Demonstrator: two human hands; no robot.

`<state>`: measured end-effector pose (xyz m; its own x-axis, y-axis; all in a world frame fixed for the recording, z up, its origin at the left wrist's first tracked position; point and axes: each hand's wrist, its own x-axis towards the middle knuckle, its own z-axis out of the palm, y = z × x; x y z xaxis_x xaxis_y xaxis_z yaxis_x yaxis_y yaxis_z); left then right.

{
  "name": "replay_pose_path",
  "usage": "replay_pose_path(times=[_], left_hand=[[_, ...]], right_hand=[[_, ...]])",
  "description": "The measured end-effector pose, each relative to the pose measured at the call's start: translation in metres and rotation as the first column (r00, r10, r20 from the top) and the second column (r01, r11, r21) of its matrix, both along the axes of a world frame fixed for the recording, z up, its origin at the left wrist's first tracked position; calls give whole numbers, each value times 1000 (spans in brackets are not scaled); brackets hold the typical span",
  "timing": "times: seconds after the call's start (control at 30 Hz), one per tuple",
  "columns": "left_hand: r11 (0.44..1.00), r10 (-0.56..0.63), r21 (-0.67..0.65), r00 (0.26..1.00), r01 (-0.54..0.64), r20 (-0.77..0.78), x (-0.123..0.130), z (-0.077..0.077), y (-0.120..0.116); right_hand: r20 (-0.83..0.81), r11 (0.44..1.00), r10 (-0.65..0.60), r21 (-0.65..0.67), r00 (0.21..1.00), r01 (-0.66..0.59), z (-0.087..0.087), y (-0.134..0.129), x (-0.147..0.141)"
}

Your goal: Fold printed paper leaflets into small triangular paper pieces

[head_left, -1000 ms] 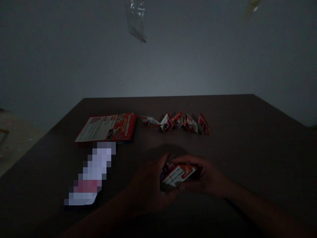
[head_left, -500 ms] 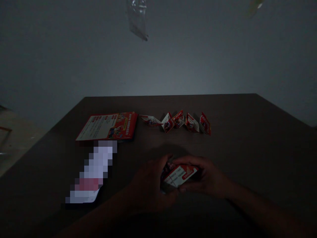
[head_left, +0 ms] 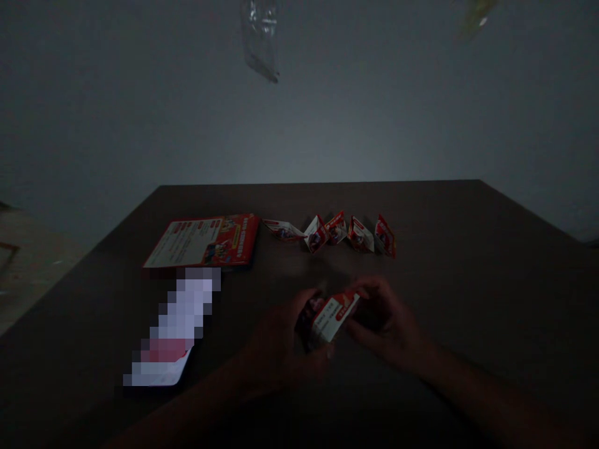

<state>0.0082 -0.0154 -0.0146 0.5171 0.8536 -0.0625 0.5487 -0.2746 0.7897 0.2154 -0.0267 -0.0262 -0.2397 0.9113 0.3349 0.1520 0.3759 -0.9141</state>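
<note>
Close to me over the table, a folded printed card [head_left: 331, 319], white and red with small lettering, is held tilted between my hands. My left hand [head_left: 285, 349] is closed around the card's left end, its thumb along the lower edge. The fingertips of my right hand [head_left: 388, 321] pinch the card's upper right corner, and a dark gap shows inside the curl of the fingers. Beyond my hands, several similar folded cards [head_left: 360, 235] stand bent in a row, with pictures and red borders.
Left of the row lies a flat red-and-white printed booklet or pack [head_left: 201, 243]. In front of it is a phone [head_left: 175, 330] with its lit screen blurred out. A clear plastic bag [head_left: 259, 40] hangs against the pale wall behind the dark table [head_left: 444, 206]. The light is dim.
My right hand has shifted up and opened its curl a little, from gripping the card's right end to its upper corner. The card has turned steeper and moved slightly left.
</note>
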Motion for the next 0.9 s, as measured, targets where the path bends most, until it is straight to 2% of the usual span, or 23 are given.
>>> replay_pose_path(times=[0.1,0.23,0.3,0.37,0.5,0.67,0.77,0.8,0.9], left_hand=[[998,16,-67,998,-13,56,0,-1,0],[993,36,-114,991,-21,131,2,4,1],[994,36,-111,991,-21,131,3,6,2],[994,37,-103,991,-24,126,3,7,2],[997,44,-71,991,-35,126,2,5,2],[995,12,-100,987,5,160,1,3,0],[985,-48,-153,978,81,205,-1,6,0],[981,-89,-152,974,122,210,-1,8,1],[987,-94,-102,961,125,261,-2,11,2]], right_hand=[[109,986,-90,152,990,72,-6,-1,0],[59,951,-164,274,985,142,-6,-2,-1],[89,938,-156,324,984,120,-2,-1,-1],[174,937,-107,348,979,41,4,-1,-1],[323,946,75,276,944,-169,15,0,-3],[370,918,277,170,887,-358,17,2,-9],[254,934,324,69,911,-351,14,3,-6],[188,942,327,13,926,-336,13,3,-4],[-56,935,280,-210,958,-285,8,4,4]])
